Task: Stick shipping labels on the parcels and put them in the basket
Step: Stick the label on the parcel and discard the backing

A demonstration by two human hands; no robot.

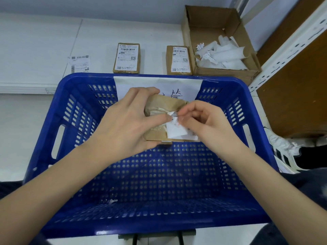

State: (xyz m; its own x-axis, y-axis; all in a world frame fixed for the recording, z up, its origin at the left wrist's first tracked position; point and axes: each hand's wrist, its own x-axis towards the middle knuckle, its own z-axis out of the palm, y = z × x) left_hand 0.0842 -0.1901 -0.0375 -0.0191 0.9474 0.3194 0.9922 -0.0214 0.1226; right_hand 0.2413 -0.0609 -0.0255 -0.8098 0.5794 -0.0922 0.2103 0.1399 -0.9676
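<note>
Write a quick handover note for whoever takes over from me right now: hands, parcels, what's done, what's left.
Left hand grips a brown parcel above the blue basket.
Right hand fingers pinch a white label, partly on the parcel.
Two labelled parcels sit on the table, a loose label to their left.
Done: those two labelled.
Left: finish this label, put all three in the basket, which holds none yet.

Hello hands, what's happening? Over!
Left hand grips brown parcel over blue basket. Right hand pinching white label on it. Nothing in the way.
</note>
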